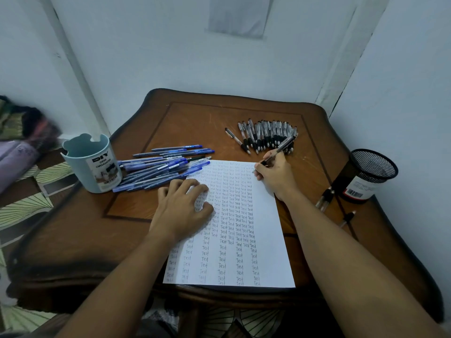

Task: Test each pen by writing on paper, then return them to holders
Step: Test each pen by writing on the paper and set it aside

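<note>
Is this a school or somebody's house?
Probably a corner of a home: a carved wooden table pushed against plain walls, patterned bedding beside it, and a pen holder on top.

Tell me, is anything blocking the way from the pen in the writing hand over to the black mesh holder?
Nothing visible does. The right hand grips the pen at the paper's top right corner, and the mesh holder stands open-topped to its right, with bare table between.

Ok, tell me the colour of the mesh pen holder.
Black mesh holder, with a white label; it shows in the head view.
</note>
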The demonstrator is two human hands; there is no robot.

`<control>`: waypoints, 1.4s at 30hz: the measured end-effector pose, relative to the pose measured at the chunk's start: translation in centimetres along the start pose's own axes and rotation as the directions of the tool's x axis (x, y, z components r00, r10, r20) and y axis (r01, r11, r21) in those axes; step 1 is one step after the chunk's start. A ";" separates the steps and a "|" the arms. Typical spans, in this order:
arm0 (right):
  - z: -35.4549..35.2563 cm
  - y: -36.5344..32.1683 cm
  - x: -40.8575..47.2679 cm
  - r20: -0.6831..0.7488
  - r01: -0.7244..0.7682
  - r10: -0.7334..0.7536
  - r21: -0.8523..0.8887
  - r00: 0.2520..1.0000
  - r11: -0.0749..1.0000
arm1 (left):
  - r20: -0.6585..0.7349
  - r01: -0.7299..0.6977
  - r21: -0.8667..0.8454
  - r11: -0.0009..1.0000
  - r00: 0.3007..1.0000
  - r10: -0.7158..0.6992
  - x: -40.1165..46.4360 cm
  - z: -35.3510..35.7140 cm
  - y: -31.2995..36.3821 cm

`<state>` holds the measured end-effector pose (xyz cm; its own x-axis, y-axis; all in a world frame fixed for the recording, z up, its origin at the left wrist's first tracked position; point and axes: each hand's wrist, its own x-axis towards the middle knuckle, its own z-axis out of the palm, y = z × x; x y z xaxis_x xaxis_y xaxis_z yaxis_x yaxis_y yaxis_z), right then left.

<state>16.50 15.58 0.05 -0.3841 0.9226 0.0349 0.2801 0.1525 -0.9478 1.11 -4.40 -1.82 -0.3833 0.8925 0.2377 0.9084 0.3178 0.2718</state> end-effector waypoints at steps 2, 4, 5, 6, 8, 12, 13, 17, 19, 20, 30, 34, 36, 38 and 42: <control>-0.2 0.1 0.1 -0.007 -0.018 0.018 0.048 1.000 0.999 | 0.002 0.004 -0.005 1.000 1.000 -0.004 0.0 0.0 0.1; -0.2 0.1 0.1 -0.014 -0.018 0.019 0.085 1.000 0.996 | 0.000 0.004 -0.009 1.000 1.000 -0.004 0.1 -0.1 0.1; 0.0 0.1 0.1 -0.017 -0.008 0.009 0.075 1.000 0.997 | 0.004 0.006 -0.007 1.000 1.000 -0.006 0.1 -0.1 0.0; 0.1 0.1 0.0 -0.020 0.000 0.002 0.061 1.000 0.998 | 0.009 0.007 -0.003 1.000 1.000 -0.007 0.1 -0.1 0.0; 0.1 0.1 -0.1 -0.033 -0.001 0.003 0.065 0.999 0.998 | 0.014 0.006 0.001 1.000 1.000 -0.006 0.1 -0.1 0.1; -0.2 0.1 -0.1 -0.018 -0.022 0.024 0.092 1.000 0.996 | 0.015 0.004 0.001 1.000 1.000 -0.004 0.1 -0.1 0.0; -0.1 0.1 -0.1 -0.010 -0.016 0.017 0.066 1.000 0.998 | 0.015 0.003 0.003 1.000 1.000 -0.003 0.1 -0.1 0.0; -0.1 0.0 -0.1 -0.012 -0.001 0.001 0.041 1.000 0.999 | 0.016 0.005 -0.001 1.000 1.000 -0.005 0.0 -0.1 0.1; -0.2 0.0 -0.1 -0.007 -0.006 0.006 0.041 1.000 0.999 | 0.015 0.007 -0.006 1.000 1.000 -0.007 0.0 -0.1 0.0; -0.2 0.0 -0.1 -0.008 -0.004 0.004 0.045 1.000 0.999 | 0.014 0.005 -0.007 1.000 1.000 -0.005 0.0 -0.1 0.0; -0.3 0.1 -0.1 -0.015 0.007 -0.006 0.063 1.000 0.998 | 0.005 0.002 -0.017 1.000 1.000 -0.002 0.1 0.1 -0.2; -0.4 0.3 0.0 -0.043 0.020 -0.014 0.122 0.999 0.992 | 0.005 0.002 -0.012 1.000 1.000 -0.002 0.1 0.2 -0.3; -0.2 0.3 -0.1 -0.035 0.028 -0.026 0.083 0.999 0.996 | 0.003 0.002 -0.012 1.000 1.000 -0.002 0.1 0.2 -0.3; -0.1 0.3 0.0 -0.024 0.025 -0.024 0.047 0.999 0.999 | 0.001 0.004 -0.016 1.000 1.000 -0.004 0.1 0.2 -0.3; -0.3 0.3 0.1 -0.021 -0.011 0.012 0.079 1.000 0.997 | 0.009 0.004 -0.016 1.000 1.000 -0.004 0.1 0.2 -0.2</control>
<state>16.86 15.84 -0.17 -0.3617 0.9318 0.0300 0.2139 0.1143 -0.9701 0.91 -4.28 -2.02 -0.3853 0.8940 0.2286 0.9041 0.3162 0.2874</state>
